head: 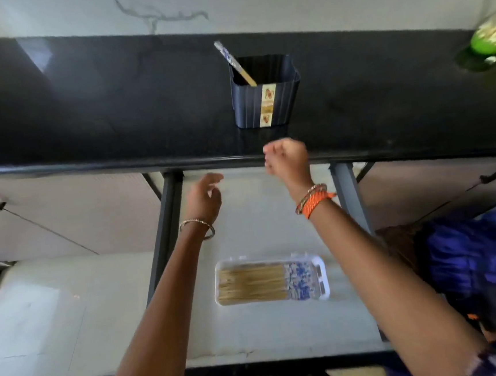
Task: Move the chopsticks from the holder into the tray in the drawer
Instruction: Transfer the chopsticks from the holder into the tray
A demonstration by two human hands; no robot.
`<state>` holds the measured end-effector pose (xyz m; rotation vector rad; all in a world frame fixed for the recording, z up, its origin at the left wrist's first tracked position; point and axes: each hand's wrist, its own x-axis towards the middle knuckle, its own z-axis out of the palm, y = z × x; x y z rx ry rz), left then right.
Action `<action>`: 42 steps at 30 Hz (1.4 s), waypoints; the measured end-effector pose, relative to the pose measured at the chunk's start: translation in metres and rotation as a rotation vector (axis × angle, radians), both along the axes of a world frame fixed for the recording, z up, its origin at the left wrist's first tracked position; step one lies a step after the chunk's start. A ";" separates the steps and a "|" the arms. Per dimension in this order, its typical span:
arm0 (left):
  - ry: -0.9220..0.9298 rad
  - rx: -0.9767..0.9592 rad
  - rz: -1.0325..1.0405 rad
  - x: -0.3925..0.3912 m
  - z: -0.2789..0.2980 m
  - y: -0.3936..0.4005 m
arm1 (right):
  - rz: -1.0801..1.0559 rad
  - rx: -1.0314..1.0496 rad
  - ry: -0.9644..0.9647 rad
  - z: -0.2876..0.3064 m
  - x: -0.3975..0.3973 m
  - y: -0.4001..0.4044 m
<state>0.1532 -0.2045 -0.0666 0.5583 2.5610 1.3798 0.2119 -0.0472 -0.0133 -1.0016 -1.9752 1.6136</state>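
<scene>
Head view: right hand loosely curled, empty, just below the holder; one chopstick leans inside it; left hand open, empty, beside right; tray of chopsticks in drawer, below both hands.

The far black stone-like countertop looks polished and glossy. On it the dark blue ribbed plastic holder appears matt. The near clear plastic tray holds pale wooden chopsticks with glossy blue-patterned ends.

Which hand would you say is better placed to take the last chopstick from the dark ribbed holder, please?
Probably the right hand: it hovers empty just below the holder, nearer the patterned chopstick than the left hand.
</scene>
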 end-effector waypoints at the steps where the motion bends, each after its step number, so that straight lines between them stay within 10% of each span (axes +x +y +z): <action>1: 0.030 0.043 -0.003 -0.013 0.015 0.011 | 0.020 0.171 0.044 0.020 -0.015 0.014; 10: 0.039 0.191 0.066 -0.103 0.072 0.070 | 0.295 0.731 -0.289 0.077 -0.177 0.111; 17: 0.004 0.171 0.107 -0.119 0.056 0.066 | 0.597 0.632 -0.543 0.054 -0.229 0.120; 29: -0.074 0.113 0.051 -0.092 0.039 0.045 | 0.148 0.355 0.393 0.141 -0.146 0.115; 33: -0.077 -0.023 0.018 -0.072 0.031 0.036 | -0.116 -0.167 0.805 0.128 -0.067 0.087; 42: -0.370 -0.184 -0.067 0.048 -0.044 -0.047 | -0.747 -0.706 0.355 -0.098 0.080 -0.046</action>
